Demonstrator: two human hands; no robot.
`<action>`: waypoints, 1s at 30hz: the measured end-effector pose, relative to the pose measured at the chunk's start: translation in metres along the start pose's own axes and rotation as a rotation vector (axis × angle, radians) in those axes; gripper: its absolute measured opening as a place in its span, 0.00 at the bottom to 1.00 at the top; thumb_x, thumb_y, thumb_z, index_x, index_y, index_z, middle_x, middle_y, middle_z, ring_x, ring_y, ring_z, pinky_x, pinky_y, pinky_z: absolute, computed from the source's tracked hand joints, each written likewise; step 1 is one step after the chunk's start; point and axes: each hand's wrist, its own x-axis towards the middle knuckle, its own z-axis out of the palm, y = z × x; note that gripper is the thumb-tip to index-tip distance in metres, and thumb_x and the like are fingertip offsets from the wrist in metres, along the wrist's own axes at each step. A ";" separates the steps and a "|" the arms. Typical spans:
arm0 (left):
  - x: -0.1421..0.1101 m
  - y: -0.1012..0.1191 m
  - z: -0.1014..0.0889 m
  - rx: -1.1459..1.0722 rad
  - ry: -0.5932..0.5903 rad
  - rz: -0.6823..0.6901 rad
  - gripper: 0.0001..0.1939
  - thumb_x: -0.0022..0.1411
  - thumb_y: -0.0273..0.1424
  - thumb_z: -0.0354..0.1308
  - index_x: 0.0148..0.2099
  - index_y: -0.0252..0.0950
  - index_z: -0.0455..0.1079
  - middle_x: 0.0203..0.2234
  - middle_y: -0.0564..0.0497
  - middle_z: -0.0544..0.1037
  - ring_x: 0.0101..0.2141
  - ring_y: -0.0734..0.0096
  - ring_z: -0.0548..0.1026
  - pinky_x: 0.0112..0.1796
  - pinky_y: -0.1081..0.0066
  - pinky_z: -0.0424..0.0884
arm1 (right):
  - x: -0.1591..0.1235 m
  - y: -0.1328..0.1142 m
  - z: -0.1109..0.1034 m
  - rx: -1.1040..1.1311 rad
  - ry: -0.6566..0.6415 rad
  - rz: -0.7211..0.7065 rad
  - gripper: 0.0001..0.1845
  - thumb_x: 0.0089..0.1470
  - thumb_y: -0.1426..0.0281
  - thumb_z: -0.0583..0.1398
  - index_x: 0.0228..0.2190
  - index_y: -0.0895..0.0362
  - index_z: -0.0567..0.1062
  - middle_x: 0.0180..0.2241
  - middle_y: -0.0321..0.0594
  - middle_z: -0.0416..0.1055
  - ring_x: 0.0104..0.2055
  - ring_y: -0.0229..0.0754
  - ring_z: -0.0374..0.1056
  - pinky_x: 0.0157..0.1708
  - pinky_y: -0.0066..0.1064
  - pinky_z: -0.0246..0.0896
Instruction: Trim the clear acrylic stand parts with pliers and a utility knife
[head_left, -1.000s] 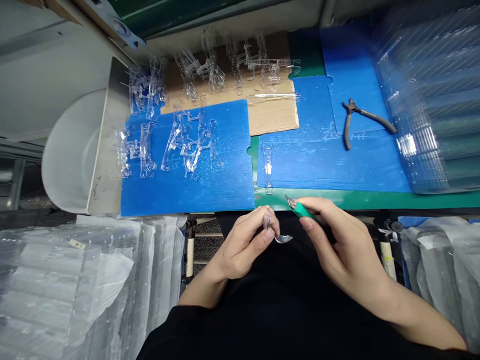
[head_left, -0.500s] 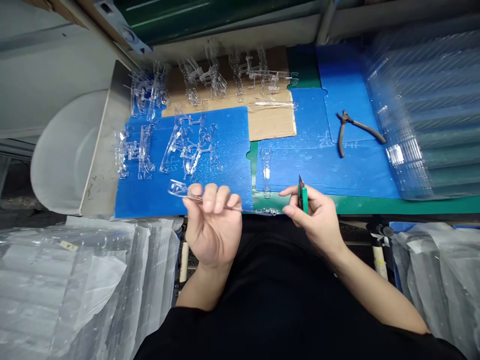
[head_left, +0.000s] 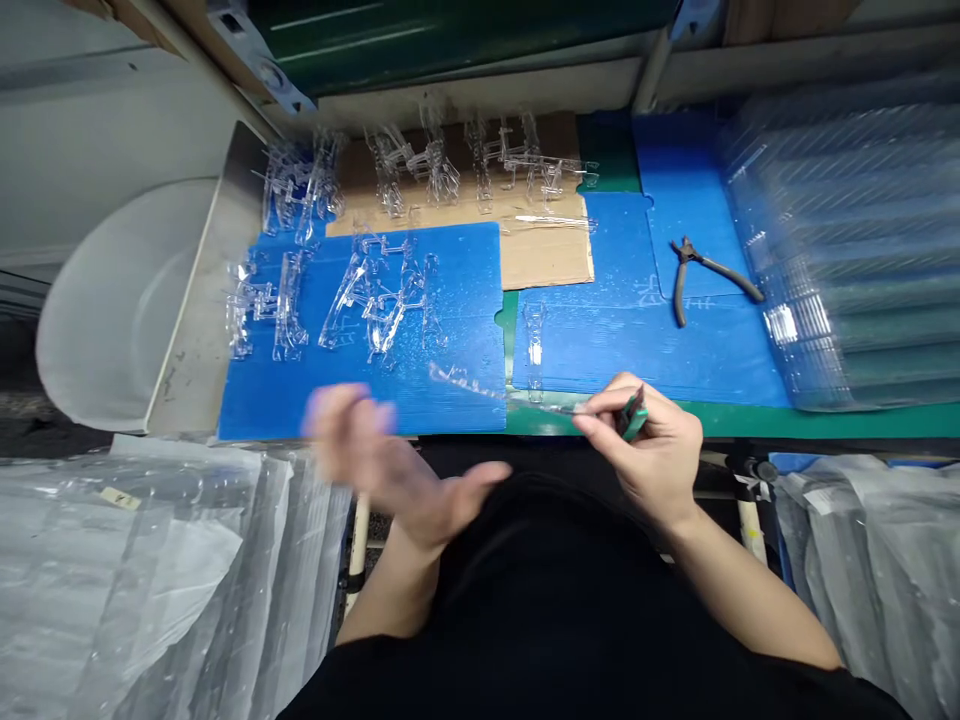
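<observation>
My right hand (head_left: pixel 652 450) pinches one end of a long clear plastic part (head_left: pixel 469 383) between thumb and forefinger. In the same hand a green-handled knife (head_left: pixel 634 415) is tucked against the fingers, its dark blade pointing up. The part slants to the left above the bench edge. My left hand (head_left: pixel 397 475), blurred by motion, is open with the thumb spread away from the fingers and holds nothing. Another clear plastic part (head_left: pixel 535 350) lies upright in view on the blue sheet, just beyond my right hand.
Clusters of clear plastic parts (head_left: pixel 386 295) lie on the blue sheet (head_left: pixel 465 340) and the cardboard (head_left: pixel 551 265). Nippers (head_left: pixel 686 265) rest open at the right, beside a stack of clear trays (head_left: pixel 885 250). Wrapped bundles (head_left: pixel 135 570) stand low at the left, with a white bin (head_left: pixel 112 300) above them.
The clear plastic part has passed from my left hand to my right. My left hand has let go and swung left, its fingers opening.
</observation>
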 end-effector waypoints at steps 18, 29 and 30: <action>0.002 0.005 0.002 0.348 -0.313 0.453 0.14 0.83 0.40 0.47 0.46 0.38 0.67 0.29 0.51 0.73 0.30 0.67 0.65 0.41 0.62 0.58 | -0.004 -0.041 -0.024 -0.418 -0.496 -0.092 0.11 0.77 0.71 0.53 0.54 0.57 0.74 0.38 0.39 0.72 0.33 0.39 0.69 0.34 0.32 0.62; 0.000 0.012 0.003 0.550 -0.262 0.552 0.19 0.83 0.42 0.46 0.43 0.37 0.69 0.26 0.52 0.71 0.29 0.67 0.63 0.40 0.61 0.58 | -0.006 -0.056 -0.028 -0.695 -0.506 -0.249 0.22 0.76 0.71 0.57 0.66 0.54 0.75 0.33 0.35 0.73 0.27 0.36 0.67 0.28 0.33 0.58; 0.000 0.013 0.003 0.556 -0.262 0.556 0.19 0.83 0.42 0.46 0.43 0.37 0.69 0.26 0.53 0.70 0.29 0.67 0.63 0.40 0.61 0.58 | -0.007 -0.056 -0.029 -0.700 -0.508 -0.244 0.22 0.76 0.72 0.57 0.67 0.54 0.75 0.33 0.35 0.74 0.27 0.36 0.67 0.27 0.33 0.57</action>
